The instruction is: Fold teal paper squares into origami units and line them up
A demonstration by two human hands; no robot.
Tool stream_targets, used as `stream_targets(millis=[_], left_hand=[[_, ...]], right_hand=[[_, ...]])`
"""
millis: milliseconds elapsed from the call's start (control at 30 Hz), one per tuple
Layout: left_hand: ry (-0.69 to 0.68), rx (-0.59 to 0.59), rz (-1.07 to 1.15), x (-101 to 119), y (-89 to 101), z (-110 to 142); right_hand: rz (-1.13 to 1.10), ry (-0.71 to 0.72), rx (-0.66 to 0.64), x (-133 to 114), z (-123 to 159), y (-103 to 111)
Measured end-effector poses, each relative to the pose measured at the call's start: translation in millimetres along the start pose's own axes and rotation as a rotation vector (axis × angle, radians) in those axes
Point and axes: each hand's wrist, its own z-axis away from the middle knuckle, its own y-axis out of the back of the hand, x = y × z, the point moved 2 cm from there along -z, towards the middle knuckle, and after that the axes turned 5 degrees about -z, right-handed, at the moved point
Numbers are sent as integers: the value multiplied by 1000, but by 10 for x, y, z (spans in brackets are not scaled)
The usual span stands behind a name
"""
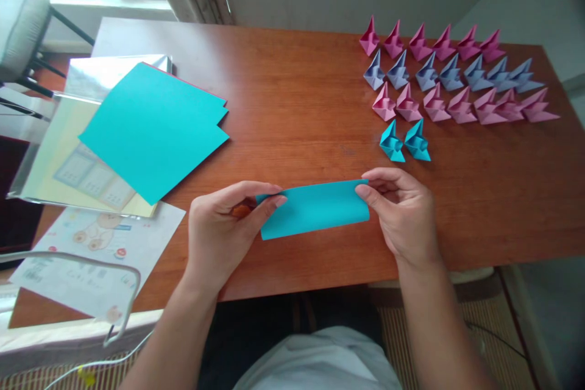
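Note:
A turquoise sheet of paper (315, 208), folded in half into a long strip, lies near the front edge of the wooden table (292, 103). My left hand (223, 225) pinches its left end between thumb and fingers. My right hand (400, 213) pinches its right end the same way. Just beyond my right hand stand two folded turquoise paper figures (404, 142).
Rows of pink (457, 106) and lilac paper figures (450, 73) fill the far right of the table. A stack of turquoise sheets (153, 131) lies at the left on a shiny packet (55, 158), with a printed leaflet (98, 256) near the front left corner. A chair (21, 24) stands beyond the table's far left.

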Motion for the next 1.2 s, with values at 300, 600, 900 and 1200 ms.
stream_targets(millis=[300, 600, 900, 1200], left_hand=[[36, -11, -3, 3, -9, -4], [51, -9, 13, 16, -9, -9], [67, 3, 3, -16, -9, -4], [60, 11, 11, -39, -7, -2]], right_hand=[[-2, -7, -8, 5, -5, -18], [-19, -16, -27, 7, -12, -23], [-46, -11, -41, 3, -28, -31], [-110, -32, -42, 23, -27, -27]])
